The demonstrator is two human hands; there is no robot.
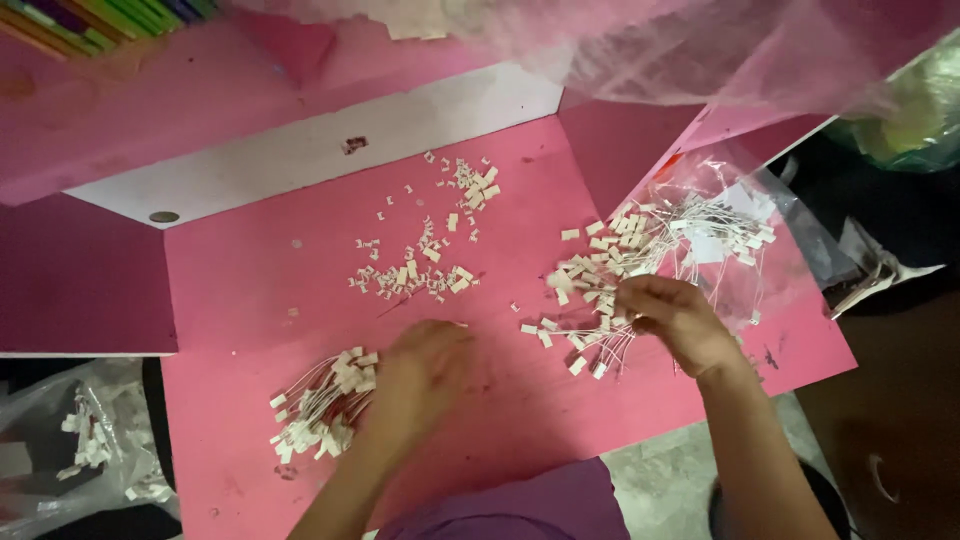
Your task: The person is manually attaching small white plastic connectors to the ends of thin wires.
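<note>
My left hand rests on the pink table, its fingers touching a bundle of thin white wires with small white plug ends at the lower left. My right hand is curled on wires at the near edge of a larger loose heap of the same wired plugs on the right. Whether it holds one is hidden by the fingers. Between the hands, further back, lies a scatter of small loose white plastic pieces.
A clear plastic bag lies under the right heap's far end. Another bag with white parts sits off the table at lower left. A white strip and pink walls border the back. A coin lies there.
</note>
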